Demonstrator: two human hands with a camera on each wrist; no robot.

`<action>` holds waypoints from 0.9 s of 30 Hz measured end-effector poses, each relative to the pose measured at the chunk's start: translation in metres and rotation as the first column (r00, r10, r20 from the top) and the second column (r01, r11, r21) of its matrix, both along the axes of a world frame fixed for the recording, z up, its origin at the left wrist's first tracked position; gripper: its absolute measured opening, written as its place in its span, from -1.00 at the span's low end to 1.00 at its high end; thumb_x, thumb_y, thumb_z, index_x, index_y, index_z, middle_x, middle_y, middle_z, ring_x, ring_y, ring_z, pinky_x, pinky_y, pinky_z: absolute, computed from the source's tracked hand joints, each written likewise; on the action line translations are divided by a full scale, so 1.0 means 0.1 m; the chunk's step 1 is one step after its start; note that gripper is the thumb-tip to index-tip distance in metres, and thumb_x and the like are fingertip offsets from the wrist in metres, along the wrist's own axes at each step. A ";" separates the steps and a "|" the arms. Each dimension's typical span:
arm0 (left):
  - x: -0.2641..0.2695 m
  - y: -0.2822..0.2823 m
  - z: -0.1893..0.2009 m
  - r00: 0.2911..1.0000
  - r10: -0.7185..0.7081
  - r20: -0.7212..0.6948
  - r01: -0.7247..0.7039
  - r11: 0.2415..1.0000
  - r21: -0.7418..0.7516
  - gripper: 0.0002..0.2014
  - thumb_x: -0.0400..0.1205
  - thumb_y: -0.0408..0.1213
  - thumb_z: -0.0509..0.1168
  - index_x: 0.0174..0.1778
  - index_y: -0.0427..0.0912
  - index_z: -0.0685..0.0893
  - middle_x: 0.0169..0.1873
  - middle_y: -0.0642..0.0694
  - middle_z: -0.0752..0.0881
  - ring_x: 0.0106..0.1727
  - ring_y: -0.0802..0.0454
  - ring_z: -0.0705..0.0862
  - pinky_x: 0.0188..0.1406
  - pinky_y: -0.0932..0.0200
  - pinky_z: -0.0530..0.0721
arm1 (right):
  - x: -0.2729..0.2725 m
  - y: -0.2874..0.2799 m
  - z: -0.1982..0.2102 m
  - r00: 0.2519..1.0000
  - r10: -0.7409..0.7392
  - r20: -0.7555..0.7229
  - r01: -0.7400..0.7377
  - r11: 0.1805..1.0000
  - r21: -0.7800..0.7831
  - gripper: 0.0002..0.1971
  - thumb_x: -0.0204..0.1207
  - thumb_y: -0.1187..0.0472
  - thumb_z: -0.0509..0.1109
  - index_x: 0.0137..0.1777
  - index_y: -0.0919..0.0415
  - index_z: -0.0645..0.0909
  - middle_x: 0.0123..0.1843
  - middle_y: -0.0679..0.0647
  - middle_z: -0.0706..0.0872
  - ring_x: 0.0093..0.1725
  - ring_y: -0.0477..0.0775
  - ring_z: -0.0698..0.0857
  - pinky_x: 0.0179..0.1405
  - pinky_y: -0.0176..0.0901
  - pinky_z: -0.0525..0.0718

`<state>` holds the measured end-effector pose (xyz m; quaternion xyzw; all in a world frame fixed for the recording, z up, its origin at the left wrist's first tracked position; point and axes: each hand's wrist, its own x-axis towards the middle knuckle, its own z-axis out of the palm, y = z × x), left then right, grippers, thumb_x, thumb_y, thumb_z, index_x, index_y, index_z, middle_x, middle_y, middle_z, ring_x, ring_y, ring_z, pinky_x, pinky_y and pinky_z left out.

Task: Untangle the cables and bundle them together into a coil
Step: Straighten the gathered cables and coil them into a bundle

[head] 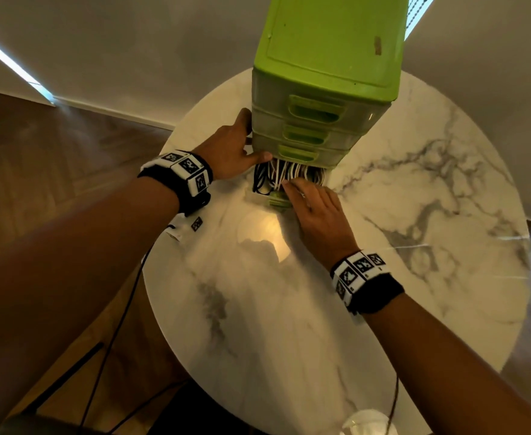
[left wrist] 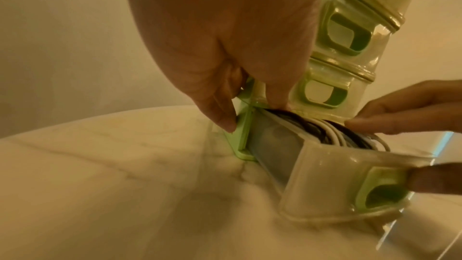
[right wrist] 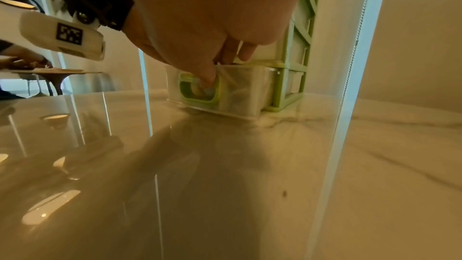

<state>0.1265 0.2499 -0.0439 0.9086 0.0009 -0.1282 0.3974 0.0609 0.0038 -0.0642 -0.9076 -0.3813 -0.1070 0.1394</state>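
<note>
— Round marble table (head: 289,309), bearing a tall green drawer tower (head: 326,42). Bottom drawer (left wrist: 275,145) pulled out, clear-walled, green handle at the front.

— And inside?

— Cables (head: 289,171), white and black, packed in loops within that open drawer. Not yet lifted out, by the look of it.

— Hands?

— Left hand (head: 229,149) braced against the tower's lower left corner, fingers mostly straight, thumb (head: 262,157) lying just above the drawer opening; steadying, not clasping. Right hand (head: 317,211) over the drawer front: fingers (left wrist: 390,122) extended onto the cables, thumb (right wrist: 208,78) tucked into the handle recess. Touching more than gripping; no closed pinch on any strand visible.

— Step in hand?

— Likely fetching, ahead of any untangling. Next: closing fingers round the whole bundle, lifting clear of the drawer walls without snagging, setting down on bare marble. Tower probably needs holding meanwhile.
</note>
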 end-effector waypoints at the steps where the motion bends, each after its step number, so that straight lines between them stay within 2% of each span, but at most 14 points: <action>1: 0.01 0.00 0.00 1.000 0.000 0.001 0.000 1.000 -0.004 -0.22 0.64 -0.03 0.46 0.64 -0.18 0.17 0.45 -0.13 0.66 0.42 -0.08 0.67 0.21 0.10 0.63 | 0.04 0.00 0.03 1.000 0.013 -0.018 -0.014 1.000 -0.008 -0.55 0.64 0.27 0.15 0.46 0.39 0.60 0.37 0.34 0.69 0.28 0.38 0.71 0.33 0.20 0.62; 3: 0.02 0.01 0.01 1.000 -0.010 0.004 0.010 1.000 -0.009 -0.22 0.66 -0.06 0.45 0.66 -0.18 0.15 0.44 -0.15 0.67 0.42 -0.08 0.67 0.19 0.16 0.57 | 0.18 0.09 0.11 0.997 0.007 -0.075 -0.008 1.000 -0.014 -0.48 0.59 0.24 0.04 0.44 0.39 0.62 0.35 0.33 0.71 0.28 0.39 0.73 0.36 0.23 0.61; 5: 0.03 0.03 0.02 1.000 -0.027 0.002 0.027 0.999 -0.027 -0.24 0.69 -0.09 0.41 0.68 -0.19 0.12 0.47 -0.16 0.64 0.44 -0.08 0.66 0.21 0.15 0.58 | 0.26 0.17 0.17 0.993 -0.014 -0.121 0.015 1.000 0.008 -0.48 0.56 0.22 0.02 0.37 0.35 0.67 0.28 0.29 0.75 0.24 0.39 0.73 0.35 0.20 0.61; 7: 0.02 0.05 0.01 0.999 -0.037 -0.025 0.035 0.997 -0.075 -0.25 0.70 -0.08 0.40 0.68 -0.14 0.10 0.54 -0.11 0.57 0.49 -0.05 0.62 0.33 0.04 0.65 | 0.23 0.11 0.17 0.991 -0.082 -0.103 0.086 0.996 0.034 -0.63 0.57 0.25 0.15 0.21 0.31 0.72 0.16 0.25 0.76 0.12 0.37 0.72 0.19 0.14 0.60; 9: -0.05 0.09 -0.04 0.994 -0.064 -0.085 0.051 0.987 -0.152 -0.14 0.63 -0.04 0.47 0.70 -0.06 0.05 0.63 -0.05 0.46 0.58 0.01 0.51 0.44 -0.04 0.62 | 0.22 -0.07 0.13 0.952 -0.264 -0.153 0.278 0.958 0.077 -0.78 0.53 0.24 0.39 0.14 0.29 0.64 0.10 0.25 0.68 0.04 0.36 0.66 0.05 0.11 0.52; 10: -0.10 0.10 -0.07 0.990 -0.091 -0.107 0.073 0.984 -0.160 -0.01 0.55 0.01 0.55 0.71 -0.02 0.00 0.67 -0.03 0.39 0.61 0.05 0.45 0.48 0.00 0.57 | 0.25 -0.19 0.07 0.899 -0.370 -0.235 0.400 0.911 0.098 -0.65 0.49 0.19 0.51 0.21 0.31 0.58 0.16 0.26 0.65 0.08 0.35 0.64 0.06 0.14 0.53; 11: -0.15 0.11 -0.10 0.987 -0.114 -0.111 0.098 0.985 -0.143 0.13 0.46 0.05 0.62 0.73 0.03 -0.07 0.70 -0.01 0.34 0.63 0.09 0.41 0.51 0.06 0.51 | 0.32 -0.28 0.04 0.827 -0.436 -0.354 0.495 0.864 0.094 -0.42 0.42 0.10 0.62 0.36 0.31 0.50 0.27 0.25 0.61 0.18 0.33 0.63 0.14 0.17 0.55; 13: -0.21 0.08 -0.17 0.990 -0.115 -0.084 0.106 0.989 -0.103 0.28 0.34 0.03 0.70 0.75 0.03 -0.12 0.70 -0.02 0.35 0.61 0.09 0.42 0.50 0.15 0.46 | 0.50 -0.39 0.01 0.692 -0.439 -0.573 0.553 0.833 0.028 -0.02 0.31 -0.05 0.72 0.63 0.21 0.28 0.53 0.16 0.52 0.39 0.22 0.58 0.36 0.17 0.56; 14: -0.22 0.06 -0.19 0.995 -0.083 -0.054 0.078 0.992 -0.097 0.25 0.35 -0.02 0.70 0.75 -0.01 -0.08 0.68 -0.05 0.39 0.58 0.08 0.45 0.46 0.26 0.47 | 0.60 -0.40 0.02 0.657 -0.392 -0.644 0.514 0.858 0.003 0.02 0.30 -0.06 0.73 0.67 0.16 0.25 0.56 0.10 0.53 0.40 0.15 0.60 0.38 0.06 0.56; 16: -0.21 0.02 -0.20 1.000 -0.007 0.000 0.007 0.998 -0.067 0.05 0.44 -0.13 0.66 0.71 -0.11 0.11 0.58 -0.10 0.52 0.45 0.13 0.53 0.23 0.57 0.46 | 0.75 -0.38 0.03 0.657 -0.316 -0.684 0.451 0.892 0.021 -0.11 0.31 -0.05 0.73 0.58 0.14 0.39 0.47 0.08 0.65 0.35 0.12 0.67 0.29 -0.11 0.59; 19: -0.18 -0.02 -0.20 0.988 0.101 0.115 -0.098 0.995 -0.032 -0.33 0.58 -0.19 0.55 0.51 -0.24 0.38 0.25 -0.14 0.77 0.17 -0.03 0.75 0.08 0.47 0.60 | 0.87 -0.30 0.05 0.682 -0.359 -0.638 0.533 0.841 0.096 -0.38 0.36 -0.04 0.69 0.33 0.20 0.58 0.21 0.12 0.82 0.17 0.14 0.79 0.19 0.01 0.74; 21: -0.14 -0.04 -0.23 0.974 0.141 0.175 -0.137 0.990 -0.034 -0.46 0.63 -0.21 0.50 0.43 -0.32 0.45 0.09 -0.12 0.83 0.05 -0.10 0.81 -0.02 0.54 0.53 | 0.94 -0.28 0.04 0.695 -0.386 -0.606 0.559 0.821 0.118 -0.49 0.40 -0.03 0.65 0.24 0.23 0.64 0.09 0.12 0.86 0.06 0.18 0.82 0.12 0.11 0.77; 24: -0.15 -0.07 -0.23 0.973 0.137 0.185 -0.135 0.991 -0.026 -0.50 0.67 -0.25 0.44 0.47 -0.29 0.44 0.15 -0.14 0.83 0.12 -0.13 0.81 0.02 0.41 0.51 | 0.97 -0.28 0.04 0.668 -0.393 -0.632 0.568 0.818 0.090 -0.53 0.45 -0.05 0.60 0.25 0.19 0.66 0.15 0.09 0.85 0.06 0.18 0.83 0.15 0.11 0.76; 27: -0.21 -0.07 -0.20 0.983 0.102 0.155 -0.104 0.995 0.003 -0.43 0.73 -0.24 0.35 0.64 -0.18 0.31 0.40 -0.15 0.71 0.31 -0.16 0.73 0.15 0.31 0.50 | 0.88 -0.33 0.11 0.667 -0.340 -0.663 0.522 0.848 0.091 -0.60 0.59 0.00 0.50 0.36 0.14 0.63 0.26 0.00 0.79 0.00 0.00 0.80 0.01 -0.33 0.66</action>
